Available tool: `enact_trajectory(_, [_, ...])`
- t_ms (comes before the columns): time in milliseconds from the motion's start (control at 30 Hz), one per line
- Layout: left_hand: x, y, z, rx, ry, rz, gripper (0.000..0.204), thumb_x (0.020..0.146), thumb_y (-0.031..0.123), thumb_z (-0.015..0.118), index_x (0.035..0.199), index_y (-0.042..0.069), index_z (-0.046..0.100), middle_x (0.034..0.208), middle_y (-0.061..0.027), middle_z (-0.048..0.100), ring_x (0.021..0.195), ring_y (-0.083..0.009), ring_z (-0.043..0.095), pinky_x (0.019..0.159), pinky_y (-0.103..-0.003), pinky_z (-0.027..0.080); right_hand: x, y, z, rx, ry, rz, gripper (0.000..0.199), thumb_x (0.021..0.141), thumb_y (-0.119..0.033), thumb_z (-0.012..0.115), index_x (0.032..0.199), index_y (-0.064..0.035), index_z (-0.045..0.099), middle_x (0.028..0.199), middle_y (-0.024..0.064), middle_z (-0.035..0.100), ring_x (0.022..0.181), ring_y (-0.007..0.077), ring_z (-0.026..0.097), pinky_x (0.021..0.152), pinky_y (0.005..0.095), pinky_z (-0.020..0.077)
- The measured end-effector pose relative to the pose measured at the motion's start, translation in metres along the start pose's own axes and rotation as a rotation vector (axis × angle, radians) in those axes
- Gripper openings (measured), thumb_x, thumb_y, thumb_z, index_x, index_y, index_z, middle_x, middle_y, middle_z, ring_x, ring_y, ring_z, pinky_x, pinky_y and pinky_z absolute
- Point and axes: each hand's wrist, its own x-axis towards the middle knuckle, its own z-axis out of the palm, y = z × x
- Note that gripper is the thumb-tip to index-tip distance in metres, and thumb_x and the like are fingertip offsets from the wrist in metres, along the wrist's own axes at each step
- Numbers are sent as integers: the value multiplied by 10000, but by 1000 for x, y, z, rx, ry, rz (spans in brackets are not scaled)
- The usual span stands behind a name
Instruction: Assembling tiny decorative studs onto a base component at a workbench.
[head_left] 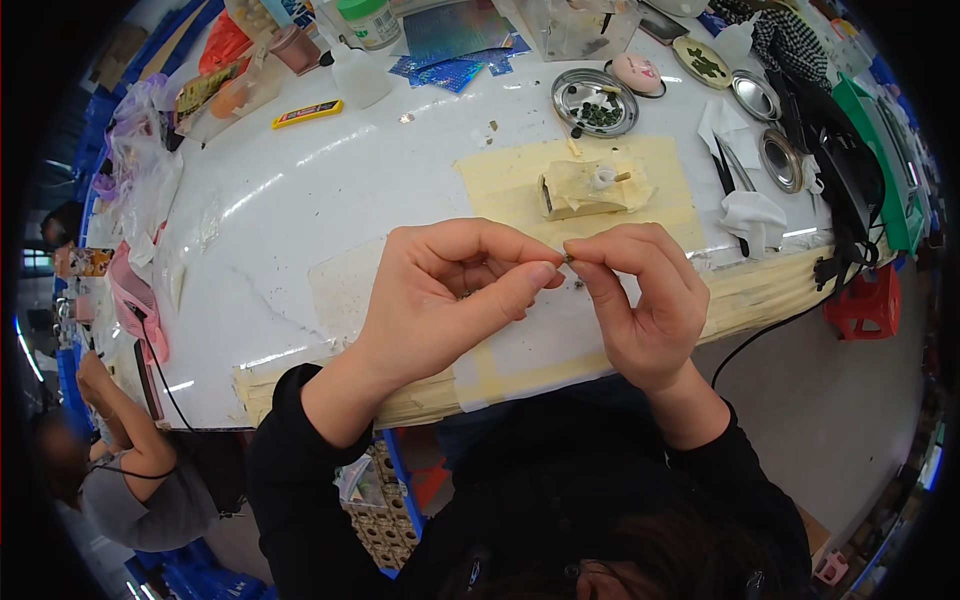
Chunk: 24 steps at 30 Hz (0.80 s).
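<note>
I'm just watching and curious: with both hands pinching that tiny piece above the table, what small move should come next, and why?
Probably ease the fingertips together: the left hand and right hand meet at a tiny dark piece, held above the white table.

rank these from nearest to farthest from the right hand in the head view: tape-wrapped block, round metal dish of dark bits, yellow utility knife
From the right hand:
1. The tape-wrapped block, just beyond the hand on the yellowish mat.
2. The round metal dish of dark bits, farther back, past the block.
3. The yellow utility knife, far off to the left at the back of the table.
</note>
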Motion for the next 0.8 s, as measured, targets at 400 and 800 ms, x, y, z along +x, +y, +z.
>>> enact_trajectory(400, [5, -1, -1, -67, -28, -112, 127, 910, 78, 683, 971, -33, 685, 868, -118, 716, 671, -81, 616, 622, -213, 513, -2, -1, 1, -8, -22, -18, 181, 763, 42, 751, 930, -10, 704, 820, 92, 638, 678, 196, 624, 563, 288, 500])
enact_trajectory(800, [16, 13, -40, 473, 34, -114, 106, 844, 86, 743, 896, 0, 709, 785, -10, 680, 698, -43, 570, 614, -185, 437, -2, 10, -33, -344, -245, 21, 167, 748, 26, 736, 901, -35, 707, 798, 64, 622, 722, 232, 568, 619, 337, 462])
